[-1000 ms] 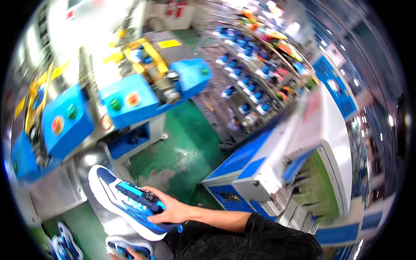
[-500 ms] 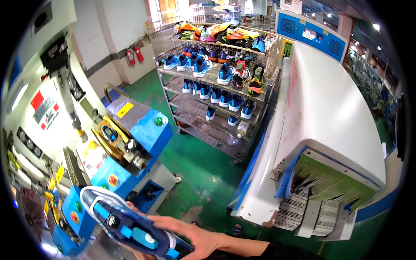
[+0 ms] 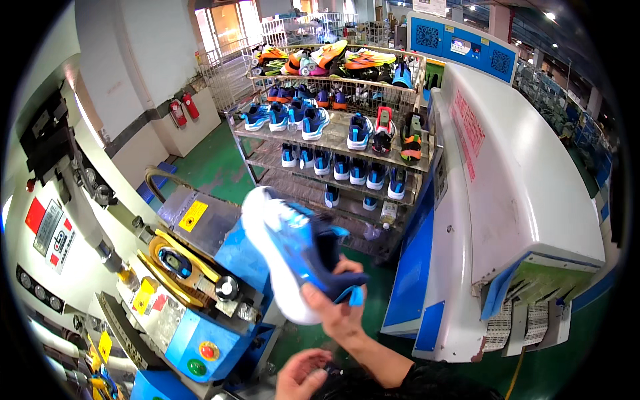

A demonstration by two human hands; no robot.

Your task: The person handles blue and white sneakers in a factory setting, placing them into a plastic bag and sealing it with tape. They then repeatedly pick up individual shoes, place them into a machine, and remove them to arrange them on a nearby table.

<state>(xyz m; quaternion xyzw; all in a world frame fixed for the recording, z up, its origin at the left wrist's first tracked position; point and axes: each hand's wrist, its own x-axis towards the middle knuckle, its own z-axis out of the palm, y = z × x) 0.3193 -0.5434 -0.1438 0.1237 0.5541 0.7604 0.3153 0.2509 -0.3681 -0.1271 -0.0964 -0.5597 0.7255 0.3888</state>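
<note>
A blue and white sneaker point(image 3: 285, 250) is lifted in front of me, blurred a little by motion, its white sole toward the left. My right hand point(image 3: 339, 308) is closed on its heel end, near the dark collar and a light-blue pull tab. Below it, apart from the shoe, my left hand point(image 3: 301, 375) is empty, with its fingers loosely curled and parted. Behind the sneaker stands a wheeled rack point(image 3: 273, 143) with several similar blue sneakers point(image 3: 315, 124) on its shelves.
At my left is a pressing machine with a blue body point(image 3: 193, 340), yellow-edged clamp point(image 3: 175, 263) and red button point(image 3: 209, 351). A large white machine point(image 3: 527, 173) with a strip-curtained opening stands at my right. Orange and yellow shoes point(image 3: 369, 59) lie on the rack's top.
The sneaker has moved right and up from the lower left, turning so its toe points up. My left hand has let go of it. The view has shifted as well.
</note>
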